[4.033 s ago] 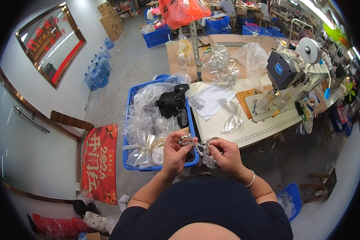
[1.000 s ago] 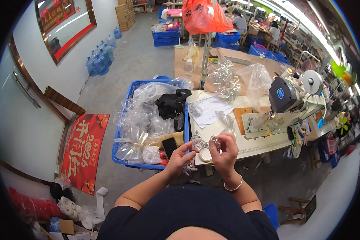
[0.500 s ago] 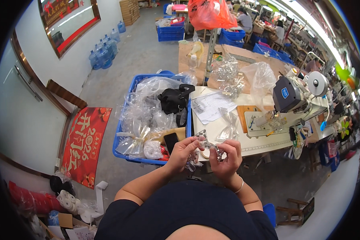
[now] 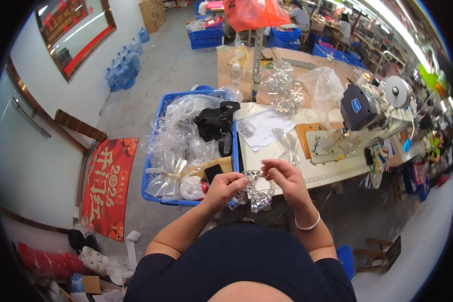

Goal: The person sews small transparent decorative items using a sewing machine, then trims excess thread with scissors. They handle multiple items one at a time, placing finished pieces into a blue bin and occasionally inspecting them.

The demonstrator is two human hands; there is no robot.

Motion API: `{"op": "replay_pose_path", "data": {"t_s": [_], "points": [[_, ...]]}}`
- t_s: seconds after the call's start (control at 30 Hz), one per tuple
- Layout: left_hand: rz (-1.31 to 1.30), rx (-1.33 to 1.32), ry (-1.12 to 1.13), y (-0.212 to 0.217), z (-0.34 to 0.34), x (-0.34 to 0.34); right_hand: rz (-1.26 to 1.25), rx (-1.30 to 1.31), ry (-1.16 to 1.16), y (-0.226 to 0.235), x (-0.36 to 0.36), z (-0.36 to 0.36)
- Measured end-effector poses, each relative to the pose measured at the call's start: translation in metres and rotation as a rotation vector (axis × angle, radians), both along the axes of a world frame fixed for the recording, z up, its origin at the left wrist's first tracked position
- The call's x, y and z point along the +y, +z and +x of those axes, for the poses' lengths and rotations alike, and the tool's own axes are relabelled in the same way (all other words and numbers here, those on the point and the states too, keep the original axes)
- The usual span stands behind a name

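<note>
My left hand point(image 4: 226, 189) is closed in a pinch on a shiny silver-and-clear piece point(image 4: 261, 200), crinkled and with a dotted upper edge, hanging in front of the table's near edge. Its exact kind is unclear. Just right of its upper edge is my right hand point(image 4: 288, 182), raised, fingers extended and apart, holding nothing that I can make out. A white bracelet point(image 4: 308, 223) circles that wrist. Beyond the hands, a clear plastic strip bundle point(image 4: 287, 147) and a printed paper sheet point(image 4: 264, 128) lie on the white sewing table point(image 4: 312, 174).
A blue crate point(image 4: 151, 168) at left holds clear plastic bundles, a black bag point(image 4: 214, 123) and a dark phone point(image 4: 213, 172). At right stands a sewing machine point(image 4: 360, 113). Behind are a heap of silvery pieces point(image 4: 282, 88) and a hanging red bag point(image 4: 251, 15). A stool point(image 4: 380, 254) is lower right.
My right hand has let go of the shiny piece and opened, lifting slightly. The piece now hangs more spread out from my left hand. The whole view has shifted slightly.
</note>
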State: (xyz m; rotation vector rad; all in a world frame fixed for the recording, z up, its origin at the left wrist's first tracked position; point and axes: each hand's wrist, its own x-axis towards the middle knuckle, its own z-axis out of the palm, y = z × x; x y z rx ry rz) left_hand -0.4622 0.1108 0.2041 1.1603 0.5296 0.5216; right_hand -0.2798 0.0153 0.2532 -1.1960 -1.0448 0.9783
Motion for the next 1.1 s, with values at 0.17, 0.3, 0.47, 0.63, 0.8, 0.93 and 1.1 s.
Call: {"op": "replay_pose_path", "data": {"t_s": [0.17, 0.3, 0.47, 0.63, 0.8, 0.93, 1.1], "points": [[-0.152, -0.016, -0.115, -0.012, -0.001, 0.005, -0.082, 0.01, 0.161, -0.006, 0.005, -0.002], [-0.328, -0.086, -0.21, -0.01, 0.001, 0.006, -0.047, 0.119, 0.186, -0.013, 0.005, -0.003], [-0.736, -0.185, -0.402, -0.019, 0.001, 0.006, 0.055, 0.093, 0.199, -0.02, 0.01, -0.007], [-0.916, -0.532, -0.691, -0.025, 0.01, 0.005, 0.119, 0.231, 0.178, -0.026, 0.018, -0.013], [-0.992, -0.619, -0.688, -0.028, 0.012, 0.005, 0.065, 0.15, 0.21, -0.024, 0.019, -0.013], [-1.004, -0.598, -0.642, -0.026, 0.014, 0.002, 0.006, 0.217, 0.166, -0.027, 0.02, -0.014], [-0.948, -0.564, -0.606, -0.029, 0.014, 0.004, 0.021, 0.247, 0.135, -0.029, 0.023, -0.015]]}}
